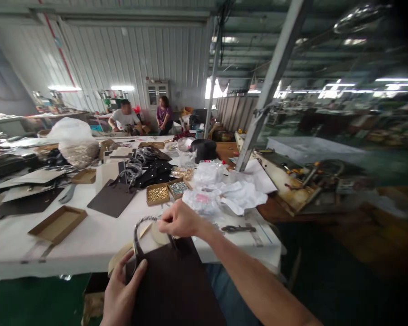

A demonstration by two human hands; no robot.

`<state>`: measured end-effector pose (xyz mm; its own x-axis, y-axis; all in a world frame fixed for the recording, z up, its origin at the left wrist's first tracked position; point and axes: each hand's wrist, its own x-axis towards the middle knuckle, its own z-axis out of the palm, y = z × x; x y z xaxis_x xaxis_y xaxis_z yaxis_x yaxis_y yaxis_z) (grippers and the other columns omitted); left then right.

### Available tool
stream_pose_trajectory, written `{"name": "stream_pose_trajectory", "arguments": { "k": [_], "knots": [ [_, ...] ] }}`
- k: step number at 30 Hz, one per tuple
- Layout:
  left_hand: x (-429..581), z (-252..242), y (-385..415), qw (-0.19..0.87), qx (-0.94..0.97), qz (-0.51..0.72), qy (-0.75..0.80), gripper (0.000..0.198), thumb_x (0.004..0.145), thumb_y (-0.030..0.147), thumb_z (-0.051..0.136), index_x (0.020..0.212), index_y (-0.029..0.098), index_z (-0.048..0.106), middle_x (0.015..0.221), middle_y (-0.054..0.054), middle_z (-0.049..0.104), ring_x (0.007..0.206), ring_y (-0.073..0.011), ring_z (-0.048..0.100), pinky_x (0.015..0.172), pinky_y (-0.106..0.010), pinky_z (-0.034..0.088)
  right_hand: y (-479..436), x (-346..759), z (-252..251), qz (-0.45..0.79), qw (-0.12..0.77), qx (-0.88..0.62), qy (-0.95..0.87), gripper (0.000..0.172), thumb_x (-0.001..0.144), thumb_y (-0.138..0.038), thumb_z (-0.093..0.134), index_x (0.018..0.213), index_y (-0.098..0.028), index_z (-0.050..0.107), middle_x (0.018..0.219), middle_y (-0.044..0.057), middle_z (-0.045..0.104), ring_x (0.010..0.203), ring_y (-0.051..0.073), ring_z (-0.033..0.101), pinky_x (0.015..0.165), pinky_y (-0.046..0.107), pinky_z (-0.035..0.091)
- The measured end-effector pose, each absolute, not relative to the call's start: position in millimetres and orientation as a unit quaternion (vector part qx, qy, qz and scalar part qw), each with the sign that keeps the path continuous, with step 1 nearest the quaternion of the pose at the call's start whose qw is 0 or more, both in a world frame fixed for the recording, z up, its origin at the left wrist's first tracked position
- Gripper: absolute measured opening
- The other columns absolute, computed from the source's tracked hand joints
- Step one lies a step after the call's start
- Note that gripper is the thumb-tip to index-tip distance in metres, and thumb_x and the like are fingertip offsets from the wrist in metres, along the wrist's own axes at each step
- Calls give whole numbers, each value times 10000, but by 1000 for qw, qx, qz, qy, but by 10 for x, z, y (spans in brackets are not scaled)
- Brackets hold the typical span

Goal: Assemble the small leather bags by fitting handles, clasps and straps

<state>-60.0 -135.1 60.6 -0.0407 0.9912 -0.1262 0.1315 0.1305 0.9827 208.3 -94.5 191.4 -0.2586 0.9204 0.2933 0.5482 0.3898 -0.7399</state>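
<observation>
Right at the near edge of the white table [88, 246], the person has a dark brown bag [177, 290] lying flat, half on the table edge and half over the lap. The right hand [180, 220] is closed in a tight pinch at the bag's top edge, where one end of the grey corded handle [138, 226] meets the panel. The left hand [122, 294] grips the bag's left side, thumb pressed on the front; its fingers are hidden underneath.

To my eye the bag is light and fairly stiff, like card or thin leather, so it should hold flat but could crease if bent. The handle looks soft and floppy, best taken close to its ends. The side edges seem the safest grip.

Further up the table sit a small box of gold fittings [158, 194], crumpled white wrapping [240, 197] and an empty cardboard tray [57, 223].
</observation>
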Motion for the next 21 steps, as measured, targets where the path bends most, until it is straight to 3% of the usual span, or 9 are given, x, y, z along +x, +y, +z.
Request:
{"name": "stream_pose_trajectory", "arguments": {
  "k": [3,5,7,11,17,21],
  "knots": [
    [-569,360,-1452,446,502,387,631,853,785,706,924,1520,307,756,1466,-113,800,1490,-485,673,1247,-616,561,-1157,2180,1556,269,402,-508,-713,501,974,-351,777,573,-179,531,578,-57,411,593,86,384,578,283,254],
    [-580,279,-1484,417,502,382,654,812,794,735,881,1495,341,772,1349,-86,848,1410,-505,725,1177,-618,613,-1272,2221,1368,303,452,-505,-670,366,973,-413,854,710,-188,738,711,-19,651,690,126,574,623,259,385],
    [-581,221,-1486,383,502,389,670,781,841,756,810,1502,343,763,1319,-80,856,1414,-504,722,1186,-625,605,-1352,2243,1209,342,502,-500,-617,157,917,-360,925,897,-221,856,942,23,789,855,177,712,689,251,509],
    [-502,172,-1411,365,524,391,662,778,905,756,724,1528,290,735,1476,-117,790,1551,-463,623,1334,-646,450,-1399,2279,1008,352,541,-502,-576,152,858,-143,887,974,-241,871,1074,35,795,995,204,773,751,246,609],
    [-290,338,-1304,417,538,411,607,658,748,831,878,1069,257,844,1323,-92,843,1371,-442,725,1221,-478,575,-1328,2450,1060,277,552,-534,-578,165,915,-96,808,954,-247,860,1045,37,792,982,207,775,784,272,625],
    [-229,305,-1280,497,450,432,604,703,699,813,944,1105,244,868,1254,-90,866,1410,-460,705,1209,-480,581,-1272,2496,1086,274,554,-525,-586,151,935,-111,798,958,-250,852,1074,48,799,979,222,779,796,297,643]
  ]
}}
